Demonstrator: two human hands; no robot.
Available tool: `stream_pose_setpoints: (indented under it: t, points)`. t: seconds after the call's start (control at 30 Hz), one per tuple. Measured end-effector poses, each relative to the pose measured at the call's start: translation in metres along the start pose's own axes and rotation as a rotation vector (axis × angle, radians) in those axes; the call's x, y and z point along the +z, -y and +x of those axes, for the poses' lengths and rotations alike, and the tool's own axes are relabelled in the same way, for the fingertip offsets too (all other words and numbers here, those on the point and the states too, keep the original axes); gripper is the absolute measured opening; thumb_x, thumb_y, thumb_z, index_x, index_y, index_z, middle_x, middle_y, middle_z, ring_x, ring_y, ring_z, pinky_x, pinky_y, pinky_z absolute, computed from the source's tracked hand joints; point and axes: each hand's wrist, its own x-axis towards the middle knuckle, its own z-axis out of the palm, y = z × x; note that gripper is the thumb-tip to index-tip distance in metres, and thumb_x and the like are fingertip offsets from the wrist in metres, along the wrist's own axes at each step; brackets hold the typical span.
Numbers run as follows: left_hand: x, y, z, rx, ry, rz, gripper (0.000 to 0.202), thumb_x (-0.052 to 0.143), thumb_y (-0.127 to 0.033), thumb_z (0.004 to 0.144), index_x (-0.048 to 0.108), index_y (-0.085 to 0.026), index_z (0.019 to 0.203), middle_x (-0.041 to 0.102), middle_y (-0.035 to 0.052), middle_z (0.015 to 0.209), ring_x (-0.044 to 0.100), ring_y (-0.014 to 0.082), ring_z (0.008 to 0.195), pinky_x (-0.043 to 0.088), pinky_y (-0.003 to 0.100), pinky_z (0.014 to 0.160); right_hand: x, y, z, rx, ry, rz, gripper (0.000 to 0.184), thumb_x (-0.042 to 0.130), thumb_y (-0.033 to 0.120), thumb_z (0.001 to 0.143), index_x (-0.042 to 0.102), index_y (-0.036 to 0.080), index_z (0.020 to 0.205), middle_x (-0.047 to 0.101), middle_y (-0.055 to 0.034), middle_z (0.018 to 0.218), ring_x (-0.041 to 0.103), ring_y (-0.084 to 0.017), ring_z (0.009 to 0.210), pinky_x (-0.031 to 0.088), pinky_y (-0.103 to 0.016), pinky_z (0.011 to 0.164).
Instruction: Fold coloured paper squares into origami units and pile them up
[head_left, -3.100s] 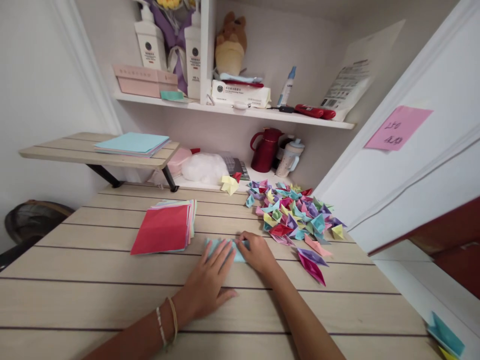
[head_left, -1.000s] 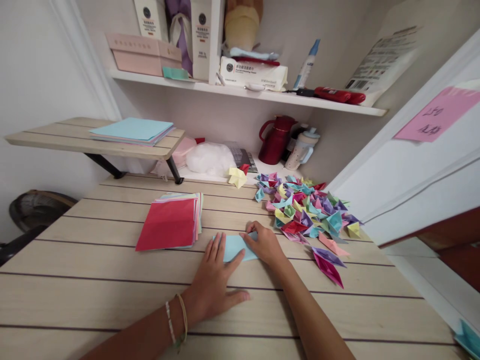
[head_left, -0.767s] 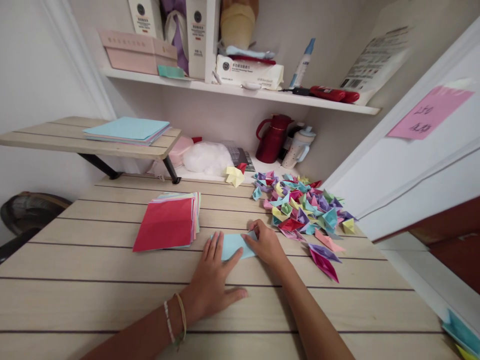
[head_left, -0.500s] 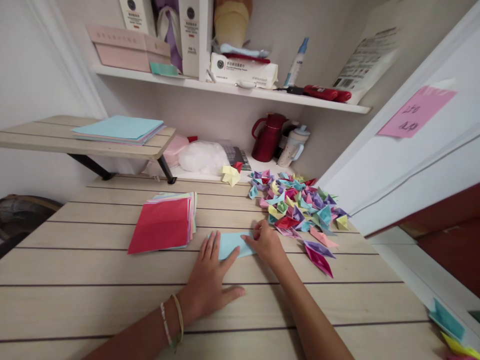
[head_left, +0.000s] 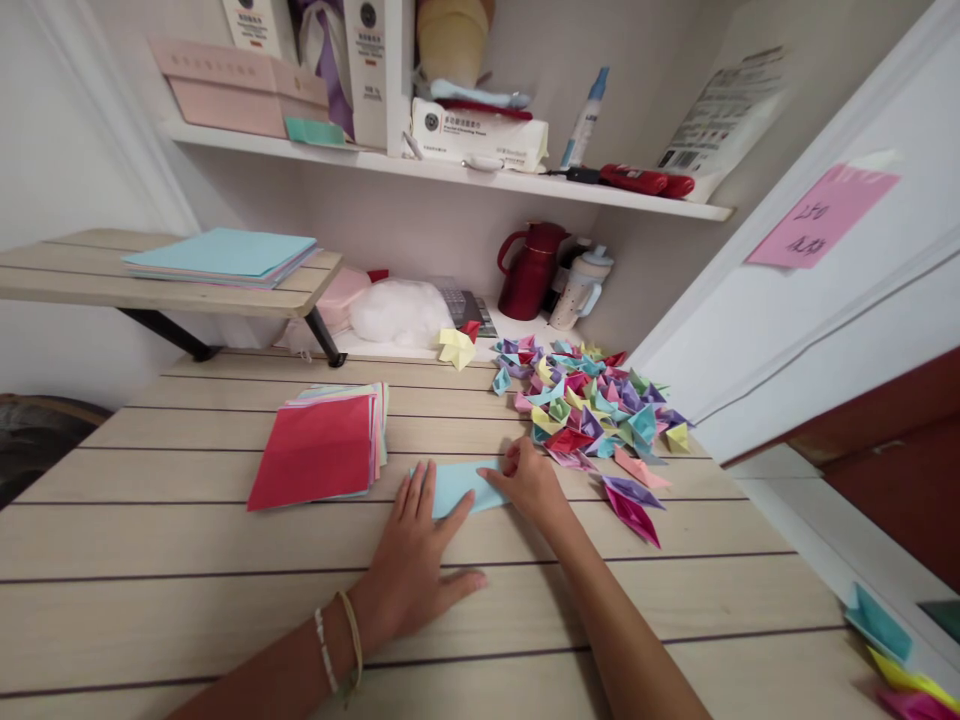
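A light blue sheet of folding paper (head_left: 457,487), folded into a long strip, lies flat on the slatted wooden table. My left hand (head_left: 416,550) rests on its left part with the fingers stretched out and pressing down. At the strip's right end my right hand (head_left: 529,482) pinches the paper between thumb and curled fingers. Just beyond my right hand spreads a heap of small folded paper boats (head_left: 592,400) in many colours. Two of them, a purple one and a magenta boat (head_left: 632,517), lie nearer to me. Left of my left hand sits a stack of square paper (head_left: 319,450), red on top.
A raised wooden stand (head_left: 296,288) at the left bears more paper, blue on top (head_left: 225,252). Behind stand a red jug (head_left: 531,270) and a pale bottle (head_left: 581,290). A yellow folded piece (head_left: 456,348) lies near white fluff (head_left: 401,312). Overhead runs a loaded shelf (head_left: 420,168).
The view has shifted slightly, so everything sits a little further left. Both hands keep nearly the same position on the blue paper.
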Motion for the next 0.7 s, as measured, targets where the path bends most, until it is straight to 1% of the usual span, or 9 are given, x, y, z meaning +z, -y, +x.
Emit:
stream_pose_setpoints:
  t: [0.27, 0.53, 0.6, 0.7]
  points:
    - [-0.0008, 0.0002, -0.0001, 0.007, -0.009, 0.011, 0.078, 0.045, -0.065, 0.072, 0.023, -0.030, 0.138, 0.005, 0.0097, 0.149, 0.010, 0.0376, 0.132, 0.015, 0.055, 0.103, -0.0032, 0.0007, -0.0002, 0.023, 0.050, 0.035, 0.033, 0.066, 0.034, 0.061, 0.039, 0.021, 0.074, 0.055, 0.0026, 0.060, 0.051, -0.014, 0.052, 0.035, -0.025, 0.051]
    - [-0.0011, -0.0002, -0.0010, 0.032, -0.033, 0.045, 0.074, 0.047, -0.061, 0.073, 0.025, -0.029, 0.137, 0.011, 0.0122, 0.148, 0.013, 0.0367, 0.132, 0.015, 0.054, 0.103, -0.0037, -0.0015, -0.0007, 0.017, 0.072, 0.067, 0.030, 0.066, 0.034, 0.061, 0.042, 0.020, 0.073, 0.055, 0.0022, 0.061, 0.051, -0.015, 0.055, 0.036, -0.025, 0.052]
    - [-0.0011, -0.0002, -0.0010, 0.034, -0.027, 0.047, 0.074, 0.046, -0.061, 0.074, 0.025, -0.029, 0.137, 0.012, 0.0132, 0.148, 0.012, 0.0366, 0.132, 0.015, 0.054, 0.103, -0.0031, -0.0002, -0.0013, 0.012, 0.047, 0.049, 0.030, 0.066, 0.035, 0.062, 0.044, 0.020, 0.075, 0.056, 0.0013, 0.062, 0.051, -0.015, 0.055, 0.036, -0.025, 0.052]
    - [-0.0010, 0.0002, -0.0006, 0.037, -0.014, 0.047, 0.075, 0.044, -0.061, 0.075, 0.022, -0.028, 0.138, 0.013, 0.0143, 0.147, 0.010, 0.0365, 0.133, 0.015, 0.054, 0.102, -0.0019, 0.0035, -0.0027, 0.021, -0.042, -0.016, 0.033, 0.065, 0.041, 0.064, 0.048, 0.017, 0.080, 0.058, -0.0029, 0.067, 0.055, -0.018, 0.061, 0.037, -0.027, 0.056]
